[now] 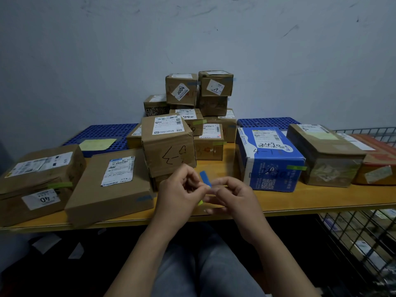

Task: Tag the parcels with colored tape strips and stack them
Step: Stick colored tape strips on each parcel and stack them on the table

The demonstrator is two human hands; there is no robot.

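Left hand (182, 189), right hand (232, 197) both pinch blue tape strip (205, 177) between them, above bench (321, 200) front edge. Step: readying strip. Next, probably: press flat onto parcel (169, 146) just beyond hands.

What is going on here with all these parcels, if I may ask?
A person is tagging parcels at the yellow table. The left hand and right hand pinch a blue tape strip between them, with a green bit of tape showing just below. The blue-and-white box already carries a green strip and the flat brown box a blue one. Stacked parcels stand at the wall behind.
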